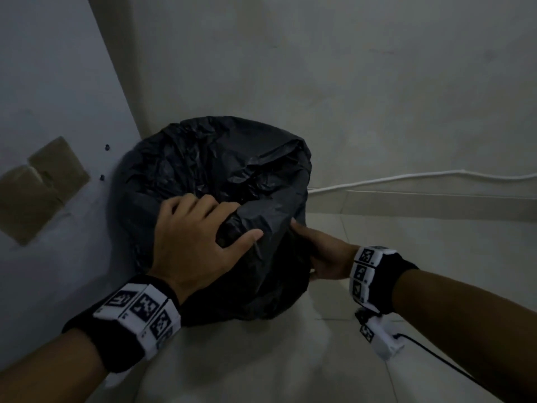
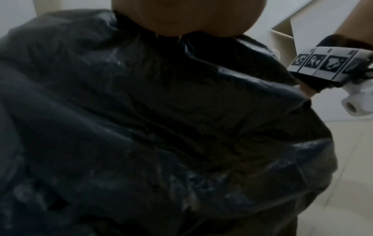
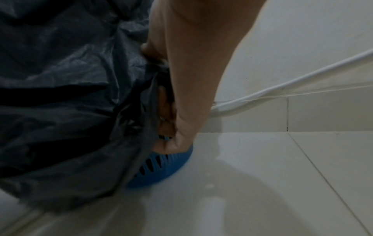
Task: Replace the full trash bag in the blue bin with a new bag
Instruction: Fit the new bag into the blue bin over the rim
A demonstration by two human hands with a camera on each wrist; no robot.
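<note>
A black trash bag (image 1: 209, 164) covers the bin in the corner, its skirt hanging down over the outside. Only a strip of the blue slotted bin (image 3: 161, 167) shows, low under the skirt in the right wrist view. My left hand (image 1: 220, 219) grips a fold of the bag at the near rim, fingers curled in and thumb pressed on the plastic. My right hand (image 1: 319, 251) sits at the bag's right side. There its fingers (image 3: 165, 110) are curled round the bunched hem of the bag (image 3: 60, 95). The left wrist view is filled by the bag (image 2: 161, 127).
The bin stands against a grey wall panel (image 1: 58, 112) with brown tape patches (image 1: 40, 187) on the left. A white cable (image 1: 406, 177) runs along the base of the back wall. Pale floor tiles (image 1: 421, 242) lie to the right and in front.
</note>
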